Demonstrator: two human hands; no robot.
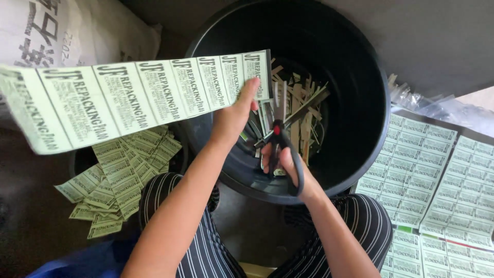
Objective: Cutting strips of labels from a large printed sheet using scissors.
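Pale green label strip [128, 95] held upper left; cut labels [121, 177] piled below; label sheets [437, 175] right; white sack [67, 31] top left.

The black bucket [355, 103] stands open-topped above paper offcuts [298, 110]; the label strip [134, 95] bars its left rim.

bucket [360, 103]: centre, far of the knees
paper scraps [298, 113]: in the bucket
label strip [128, 98]: left, over the bucket's rim
cut labels [123, 175]: near left
label sheets [437, 175]: right
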